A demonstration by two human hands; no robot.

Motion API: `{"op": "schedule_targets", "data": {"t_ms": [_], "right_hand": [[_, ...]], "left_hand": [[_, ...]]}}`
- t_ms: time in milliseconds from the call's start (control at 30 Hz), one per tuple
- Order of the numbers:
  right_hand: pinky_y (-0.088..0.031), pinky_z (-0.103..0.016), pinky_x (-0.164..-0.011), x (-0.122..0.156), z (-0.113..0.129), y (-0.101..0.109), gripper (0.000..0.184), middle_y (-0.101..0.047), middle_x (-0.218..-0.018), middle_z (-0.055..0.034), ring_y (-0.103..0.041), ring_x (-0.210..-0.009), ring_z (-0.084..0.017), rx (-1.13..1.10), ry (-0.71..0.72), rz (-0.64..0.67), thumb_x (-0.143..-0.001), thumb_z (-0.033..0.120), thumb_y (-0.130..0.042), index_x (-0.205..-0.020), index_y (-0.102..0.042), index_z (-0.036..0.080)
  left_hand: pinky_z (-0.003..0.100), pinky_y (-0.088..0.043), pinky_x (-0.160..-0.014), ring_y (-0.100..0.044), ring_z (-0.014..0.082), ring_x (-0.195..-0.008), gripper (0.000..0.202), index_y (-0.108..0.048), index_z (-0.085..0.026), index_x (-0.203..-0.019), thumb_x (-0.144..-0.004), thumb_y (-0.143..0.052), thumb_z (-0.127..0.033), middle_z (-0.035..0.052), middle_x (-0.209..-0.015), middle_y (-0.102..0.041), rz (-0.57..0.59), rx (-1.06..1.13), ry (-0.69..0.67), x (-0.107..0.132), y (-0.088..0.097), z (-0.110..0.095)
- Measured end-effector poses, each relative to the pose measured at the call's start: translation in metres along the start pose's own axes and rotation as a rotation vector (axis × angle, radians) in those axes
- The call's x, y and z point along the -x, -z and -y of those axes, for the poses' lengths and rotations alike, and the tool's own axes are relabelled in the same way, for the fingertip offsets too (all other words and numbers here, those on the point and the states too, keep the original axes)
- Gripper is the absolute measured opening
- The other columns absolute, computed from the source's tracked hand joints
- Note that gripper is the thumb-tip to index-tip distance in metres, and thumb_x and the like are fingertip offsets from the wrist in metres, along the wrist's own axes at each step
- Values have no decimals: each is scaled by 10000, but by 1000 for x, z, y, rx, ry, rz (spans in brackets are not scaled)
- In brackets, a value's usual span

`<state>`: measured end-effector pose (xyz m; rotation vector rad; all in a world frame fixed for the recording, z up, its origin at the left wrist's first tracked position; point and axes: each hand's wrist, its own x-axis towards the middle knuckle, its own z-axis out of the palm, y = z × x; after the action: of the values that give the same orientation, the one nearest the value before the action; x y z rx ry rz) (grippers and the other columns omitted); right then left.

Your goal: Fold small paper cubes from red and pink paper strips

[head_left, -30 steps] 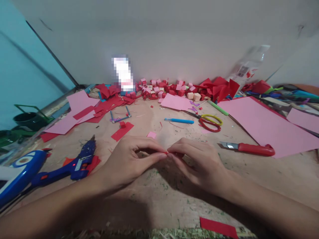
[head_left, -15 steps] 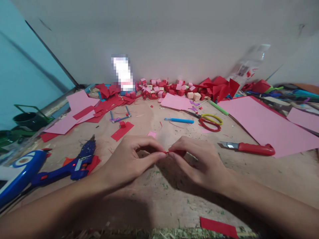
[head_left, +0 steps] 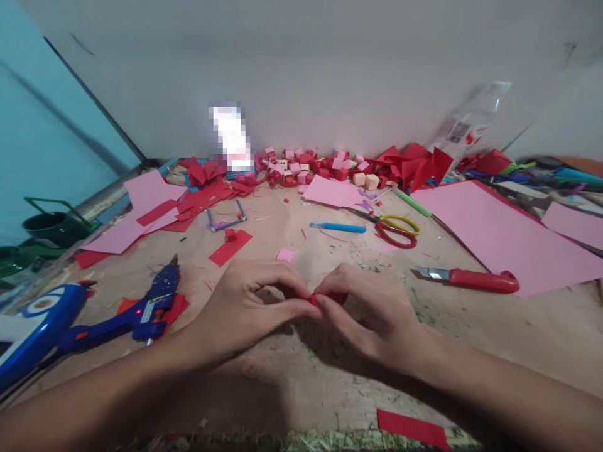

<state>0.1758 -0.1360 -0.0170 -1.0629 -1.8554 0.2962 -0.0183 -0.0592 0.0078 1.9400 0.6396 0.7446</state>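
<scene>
My left hand (head_left: 261,301) and my right hand (head_left: 370,314) meet over the middle of the wooden table, fingertips nearly touching. Both pinch a small piece of red paper (head_left: 334,297) between thumb and fingers; most of it is hidden behind the right fingers. Just beyond the hands lies a small pink paper piece (head_left: 285,254). Farther left, a tiny red cube (head_left: 230,235) rests on a red paper strip (head_left: 234,250). A utility knife (head_left: 485,280) with a red handle lies to the right of my right hand.
A blue glue gun (head_left: 151,307) lies left of my left forearm. Scissors (head_left: 398,230) and a blue pen-like tool (head_left: 338,227) lie beyond the hands. Paper cubes (head_left: 325,166) are heaped along the wall beside a lit phone (head_left: 232,138). Pink sheets (head_left: 499,232) cover the right side.
My fingertips have shifted slightly on the red paper, and the hands sit a little lower. More of the red paper shows at the pinch. Objects on the table stay put.
</scene>
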Motion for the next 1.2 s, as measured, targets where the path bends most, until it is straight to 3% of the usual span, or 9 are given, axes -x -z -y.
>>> {"op": "schedule_targets", "data": {"t_ms": [300,1000,1200], "right_hand": [[-479,-259,-566,0,-1,-1,95,-717,-797,-48,-634,-653,-148,11,100,1,-970,142,-561,-978,-644,186],[-498,-227,-584,-2,0,1,184,-712,-756,-50,-644,-625,-118,-203,-26,113,-943,93,-545,-953,-724,135],[-509,-187,-564,-3,4,10,165,-690,-735,-4,-633,-599,-96,-205,45,263,-969,101,-541,-914,-665,195]], "left_hand": [[213,-505,-658,-669,140,-699,104,-760,-169,-749,-784,-849,-207,5,-739,-741,11,-7,-10,-1,0,-2],[217,-451,-632,-591,132,-676,163,-697,-153,-685,-795,-785,-235,2,-700,-662,91,63,168,-4,2,0],[226,-437,-645,-585,123,-646,198,-681,-148,-668,-814,-800,-209,15,-672,-675,258,36,-20,0,2,1]]}}
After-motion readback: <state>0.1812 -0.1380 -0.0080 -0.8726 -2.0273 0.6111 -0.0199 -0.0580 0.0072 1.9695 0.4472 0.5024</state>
